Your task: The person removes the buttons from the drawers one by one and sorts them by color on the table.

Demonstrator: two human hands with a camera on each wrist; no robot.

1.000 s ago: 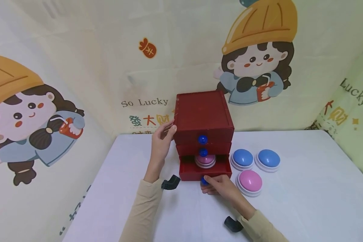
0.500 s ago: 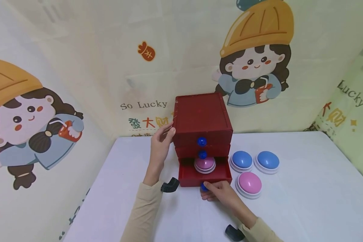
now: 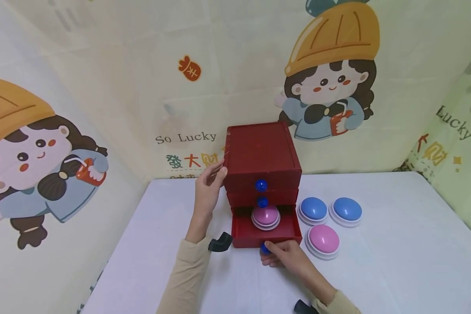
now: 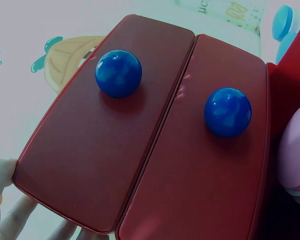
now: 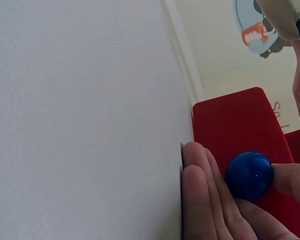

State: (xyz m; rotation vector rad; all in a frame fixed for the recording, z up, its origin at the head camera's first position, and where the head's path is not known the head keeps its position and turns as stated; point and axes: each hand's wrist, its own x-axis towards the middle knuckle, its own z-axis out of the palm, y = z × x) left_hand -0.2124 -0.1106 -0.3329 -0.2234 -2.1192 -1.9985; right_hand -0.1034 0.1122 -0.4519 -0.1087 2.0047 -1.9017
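Observation:
A red drawer cabinet [image 3: 263, 148] with blue ball knobs stands on the table. Its bottom drawer [image 3: 243, 241] is pulled out, and a pink dome button [image 3: 265, 215] with a white base sits inside. My right hand [image 3: 288, 256] pinches the bottom drawer's blue knob [image 5: 249, 175] between thumb and fingers. At the cabinet's left side, my left hand [image 3: 208, 192] touches the upper part with extended fingers. The upper two drawer fronts, with their knobs [image 4: 118, 73], look closed in the left wrist view.
To the right of the cabinet are two blue dome buttons, one nearer [image 3: 313, 209] and one farther right [image 3: 347, 209]. A second pink button [image 3: 324, 239] lies in front of them. A printed cloth wall [image 3: 247, 96] rises behind the white table [image 3: 396, 253].
The bottom drawer has slid farther out toward me with my right hand on its knob, showing more of the pink button. My left hand stays against the cabinet. The head view has tilted slightly.

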